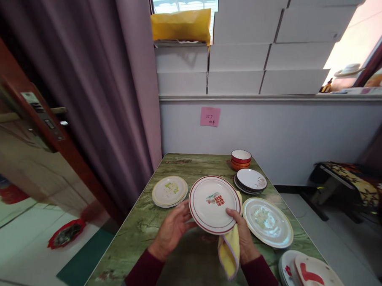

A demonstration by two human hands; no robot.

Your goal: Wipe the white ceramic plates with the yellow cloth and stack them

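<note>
A white plate [214, 207] with red rim lines and a red and green printed design is held above the table, its face tilted toward me. My right hand [242, 233] grips its right edge, thumb on the front. A yellow cloth [230, 250] with a purple edge hangs from that hand, partly behind the plate. At the plate's left edge is my left hand [174, 227], fingers apart; whether the fingertips touch the rim is hard to tell. Beyond it lies a small stack of cream plates [170, 191] with a yellow-green flower print.
On the table's right side stand stacked bowls [241, 157], a stack of dark-sided plates [252, 180], a large yellow-rimmed plate [267, 222] and more plates [319, 277] near the front corner. The wooden table [132, 246] meets a wall behind; a curtain [130, 73] hangs at left.
</note>
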